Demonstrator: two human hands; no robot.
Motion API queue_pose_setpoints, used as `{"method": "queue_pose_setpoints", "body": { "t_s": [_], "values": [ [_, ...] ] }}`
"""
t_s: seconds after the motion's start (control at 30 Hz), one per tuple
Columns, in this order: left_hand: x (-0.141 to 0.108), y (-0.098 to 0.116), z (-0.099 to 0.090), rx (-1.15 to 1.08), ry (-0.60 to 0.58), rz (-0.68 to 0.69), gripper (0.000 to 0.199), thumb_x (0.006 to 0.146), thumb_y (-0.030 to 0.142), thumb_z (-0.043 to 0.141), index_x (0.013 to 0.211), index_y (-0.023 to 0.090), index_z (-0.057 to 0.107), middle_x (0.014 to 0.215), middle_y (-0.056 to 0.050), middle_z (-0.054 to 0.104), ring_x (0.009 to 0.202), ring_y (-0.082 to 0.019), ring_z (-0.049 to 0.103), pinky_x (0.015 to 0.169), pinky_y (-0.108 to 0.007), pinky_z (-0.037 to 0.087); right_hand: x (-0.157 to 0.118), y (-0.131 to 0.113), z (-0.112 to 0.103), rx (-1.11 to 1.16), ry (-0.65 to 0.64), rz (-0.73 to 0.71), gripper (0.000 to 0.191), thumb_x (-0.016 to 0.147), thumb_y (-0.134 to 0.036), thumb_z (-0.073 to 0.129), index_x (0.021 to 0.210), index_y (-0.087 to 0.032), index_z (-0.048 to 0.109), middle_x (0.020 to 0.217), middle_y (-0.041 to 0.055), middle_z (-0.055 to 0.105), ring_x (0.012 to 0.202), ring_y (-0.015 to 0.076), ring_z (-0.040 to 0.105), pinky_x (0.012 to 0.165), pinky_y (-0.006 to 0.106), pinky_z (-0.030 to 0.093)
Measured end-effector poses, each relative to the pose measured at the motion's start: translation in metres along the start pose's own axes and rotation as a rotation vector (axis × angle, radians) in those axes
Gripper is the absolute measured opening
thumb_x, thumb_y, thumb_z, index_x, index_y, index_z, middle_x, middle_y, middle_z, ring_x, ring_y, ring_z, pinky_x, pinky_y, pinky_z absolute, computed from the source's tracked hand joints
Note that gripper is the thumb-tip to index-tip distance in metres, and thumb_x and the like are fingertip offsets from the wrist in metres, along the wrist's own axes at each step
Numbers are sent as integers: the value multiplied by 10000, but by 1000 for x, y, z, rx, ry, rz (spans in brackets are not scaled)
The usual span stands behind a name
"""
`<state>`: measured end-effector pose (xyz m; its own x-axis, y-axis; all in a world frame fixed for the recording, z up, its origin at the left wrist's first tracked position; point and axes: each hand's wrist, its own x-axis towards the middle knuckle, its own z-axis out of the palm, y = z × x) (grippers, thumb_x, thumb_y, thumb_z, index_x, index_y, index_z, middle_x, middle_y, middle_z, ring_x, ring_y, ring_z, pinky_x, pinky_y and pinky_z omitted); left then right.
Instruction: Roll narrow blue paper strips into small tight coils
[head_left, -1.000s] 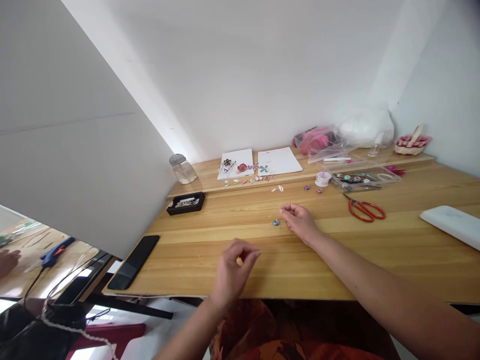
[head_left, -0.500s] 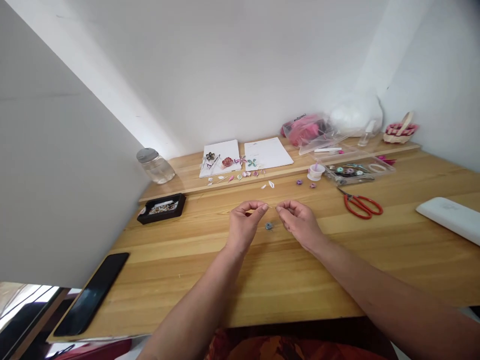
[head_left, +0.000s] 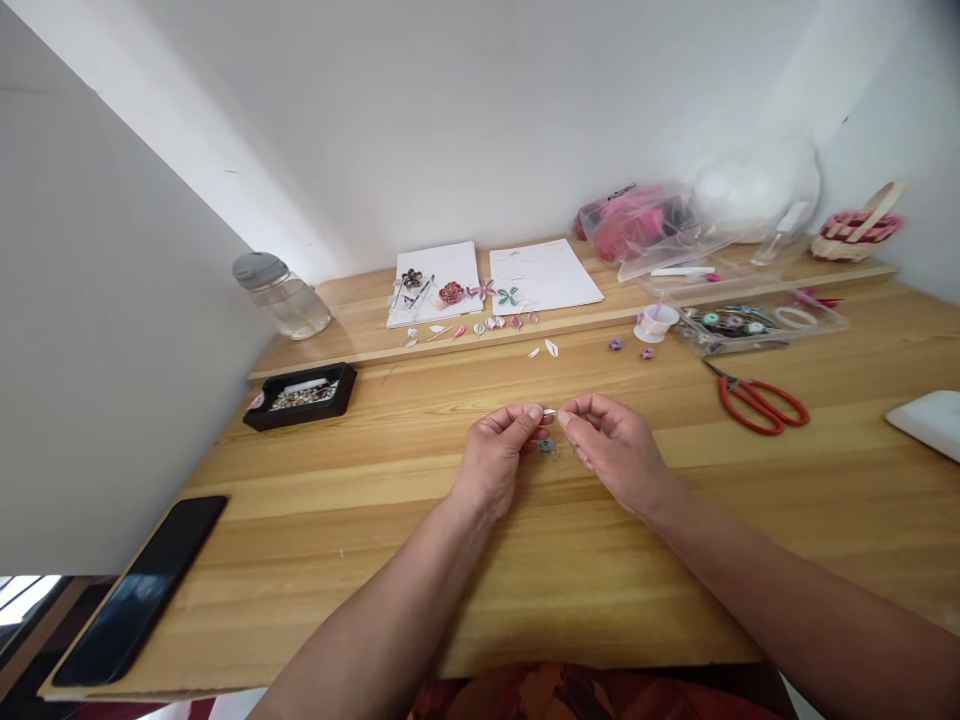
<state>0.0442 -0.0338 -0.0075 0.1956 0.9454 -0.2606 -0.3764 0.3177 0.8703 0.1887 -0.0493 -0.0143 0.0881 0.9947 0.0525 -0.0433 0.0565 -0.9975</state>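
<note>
- Left hand [head_left: 491, 450] of mine pinches one end of a small, slim white piece [head_left: 550, 411]; my right hand [head_left: 619, 455] pinches the other, probably steadying something so tiny.
- That piece sits between my fingertips, above the pale wooden tabletop [head_left: 300, 530], likely for a clear view.
- Just by my left fingers lies a small, round blue-grey piece [head_left: 546, 446], within easy reach.
- Farther off lie white, pointed, petal-shaped slips [head_left: 551, 348], apart from my fingers, perhaps against brushing.
- Red-handled metal scissors [head_left: 732, 383] lie rightward, suiting my right hand.
- Leftward, a black rectangular tray [head_left: 347, 390] keeps little beads together.
</note>
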Motion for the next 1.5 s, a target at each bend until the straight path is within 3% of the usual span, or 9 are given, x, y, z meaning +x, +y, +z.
{"method": "queue_pose_setpoints", "body": {
  "t_s": [0.37,0.6,0.8,1.0,1.3,1.5],
  "values": [
    [1,2,-2,10,8,38,303,679,358,802,886,151,727,889,-63,728,710,-93,604,651,-209,446,-1,-2,-2,-10,8,8,248,783,-423,676,790,-190,593,569,-46,479,461,72,367,417,214,300],
    [3,3,-2,263,23,337,207,711,309,776,867,174,756,871,-61,743,809,-149,659,790,-286,511,-3,-6,-2,-85,-56,-8,220,807,-400,647,774,-190,590,578,-46,484,461,67,352,434,218,307],
    [1,4,-4,459,-11,462,176,743,302,748,867,178,764,895,-76,746,804,-163,667,775,-288,521,-2,-3,-2,-106,-55,-36,232,810,-414,639,789,-187,599,618,-27,525,495,79,393,455,219,327],
    [-1,7,-3,468,-36,454,170,750,298,742,856,166,753,882,-78,742,792,-160,663,766,-284,524,-2,-2,-4,-148,-51,-108,169,809,-358,620,803,-190,601,692,-4,562,594,110,468,544,233,393],
    [2,8,-6,398,-89,340,206,725,333,763,806,146,741,823,-75,735,751,-157,655,743,-284,513,-7,-4,-3,-224,-112,-144,105,847,-294,584,819,-193,591,660,-28,509,547,96,400,496,225,326],
    [9,14,-13,293,-48,322,322,747,338,742,1029,184,735,971,-69,727,824,-138,615,825,-282,469,-6,-4,-4,-250,-109,-131,101,846,-287,589,803,-196,591,662,-22,537,567,104,444,509,224,348]
  ]
}}
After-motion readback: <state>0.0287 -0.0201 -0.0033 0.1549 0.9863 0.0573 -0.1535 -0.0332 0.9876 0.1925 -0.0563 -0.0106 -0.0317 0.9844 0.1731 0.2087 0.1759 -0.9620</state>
